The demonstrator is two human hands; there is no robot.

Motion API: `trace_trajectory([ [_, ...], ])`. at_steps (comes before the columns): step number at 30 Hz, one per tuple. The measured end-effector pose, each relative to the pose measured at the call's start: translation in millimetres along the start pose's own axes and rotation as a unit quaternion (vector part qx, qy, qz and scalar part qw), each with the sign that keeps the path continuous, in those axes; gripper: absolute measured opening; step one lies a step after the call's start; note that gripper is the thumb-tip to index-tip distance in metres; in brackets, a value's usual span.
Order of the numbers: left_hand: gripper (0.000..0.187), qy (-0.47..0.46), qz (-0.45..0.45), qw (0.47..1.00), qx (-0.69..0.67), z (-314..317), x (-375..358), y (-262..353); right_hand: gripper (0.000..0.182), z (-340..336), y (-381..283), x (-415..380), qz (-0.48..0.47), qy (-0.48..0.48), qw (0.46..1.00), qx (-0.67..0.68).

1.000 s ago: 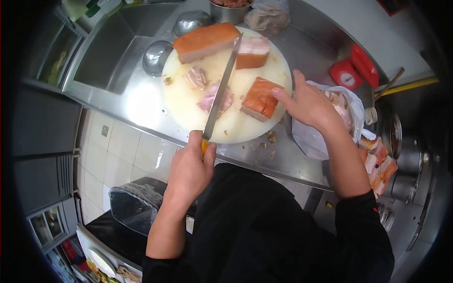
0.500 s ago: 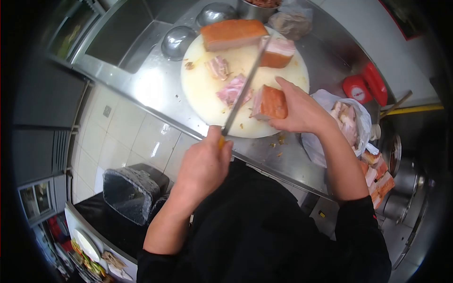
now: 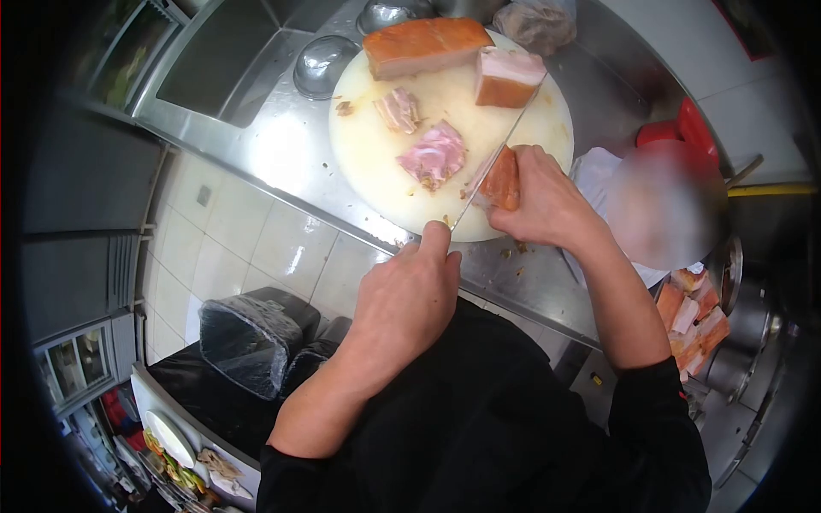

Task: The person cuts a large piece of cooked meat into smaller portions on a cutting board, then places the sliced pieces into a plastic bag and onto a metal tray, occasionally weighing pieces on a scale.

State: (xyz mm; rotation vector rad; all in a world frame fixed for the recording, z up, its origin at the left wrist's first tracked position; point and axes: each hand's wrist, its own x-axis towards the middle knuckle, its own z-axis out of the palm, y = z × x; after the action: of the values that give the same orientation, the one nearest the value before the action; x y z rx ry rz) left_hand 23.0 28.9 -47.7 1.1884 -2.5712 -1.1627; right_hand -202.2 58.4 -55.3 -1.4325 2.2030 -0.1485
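Observation:
My left hand (image 3: 409, 286) is wrapped round the handle of a long knife (image 3: 513, 131), whose blade is seen nearly edge-on. The blade crosses the left end of a block of smoked pork belly (image 3: 505, 181) with brown rind. My right hand (image 3: 547, 201) grips that block from the right, fingers bent over it and thumb at its near side. Both lie over a round white cutting board (image 3: 363, 162). Left of the blade rest a pink meat slice (image 3: 433, 155) and a smaller piece of meat (image 3: 398, 109). Beyond are a large pork belly slab (image 3: 426, 49) and another chunk (image 3: 510, 79).
Metal bowls (image 3: 325, 67) stand by the board's far left, near a sink (image 3: 227, 77). A bagged item (image 3: 537, 27) lies at the back. Right of the board is a white plastic bag (image 3: 594, 167), with more pork chunks (image 3: 693, 321) beyond. A lined bin (image 3: 248, 342) stands below left.
The knife has moved right, from beside the block to across it, and its blade has turned edge-on. My right hand's spread fingers have closed over the block.

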Motion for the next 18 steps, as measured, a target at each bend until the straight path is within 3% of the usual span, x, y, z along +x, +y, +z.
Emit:
trace_trajectory([
  [6, 0.023, -0.021, -0.016, 0.999, 0.031, -2, 6, 5, 0.068, -3, -3, 0, 0.008, -0.007, 1.000, -0.008],
  [9, 0.022, -0.106, -0.060, 0.991, 0.061, -17, 4, 15, 0.068, -1, -4, 0, 0.011, -0.012, 1.000, -0.011],
  [12, 0.021, -0.130, -0.102, 0.982, 0.086, -29, -34, 5, 0.067, 1, 0, 2, 0.001, -0.009, 1.000, -0.006],
  [15, 0.022, -0.163, -0.114, 0.974, 0.105, -47, -61, 4, 0.066, 5, 5, 0, -0.007, 0.009, 1.000, -0.001],
  [18, 0.020, -0.166, -0.079, 0.975, 0.123, -48, -36, 14, 0.064, 10, 7, 3, -0.017, 0.034, 0.999, 0.004],
])
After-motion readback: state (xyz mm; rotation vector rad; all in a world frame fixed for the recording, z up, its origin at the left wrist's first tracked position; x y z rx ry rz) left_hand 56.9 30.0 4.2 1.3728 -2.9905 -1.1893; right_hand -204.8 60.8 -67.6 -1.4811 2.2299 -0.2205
